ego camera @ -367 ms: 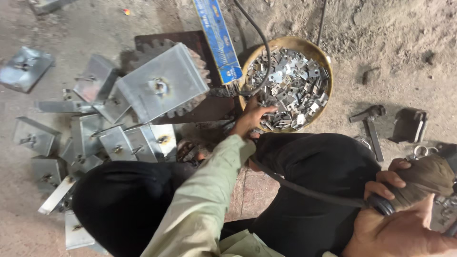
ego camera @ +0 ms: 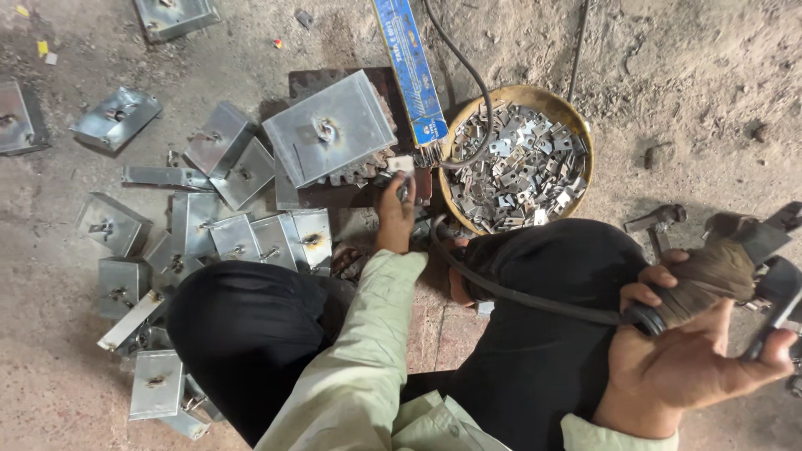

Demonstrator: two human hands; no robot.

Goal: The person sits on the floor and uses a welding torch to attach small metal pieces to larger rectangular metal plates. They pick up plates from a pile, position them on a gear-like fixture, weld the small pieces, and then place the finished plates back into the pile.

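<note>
Left hand (ego camera: 394, 219) pinches a small metal piece (ego camera: 403, 185); right hand (ego camera: 693, 351) loosely curls round the torch handle (ego camera: 702, 280), whose cable (ego camera: 535, 301) might snag the bowl (ego camera: 585, 134).

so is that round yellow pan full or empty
Full: the round yellow pan is heaped with small metal pieces almost to its rim, and a black cable runs across it.

Around you on the dirt floor (ego camera: 685, 100), scattered square metal plates (ego camera: 117, 117) lie to the left, several overlapping. A round yellow-rimmed basin (ego camera: 581, 134) of small metal brackets (ego camera: 518, 171) sits ahead. A flat blue packet (ego camera: 409, 67) lies just beside its rim.
</note>
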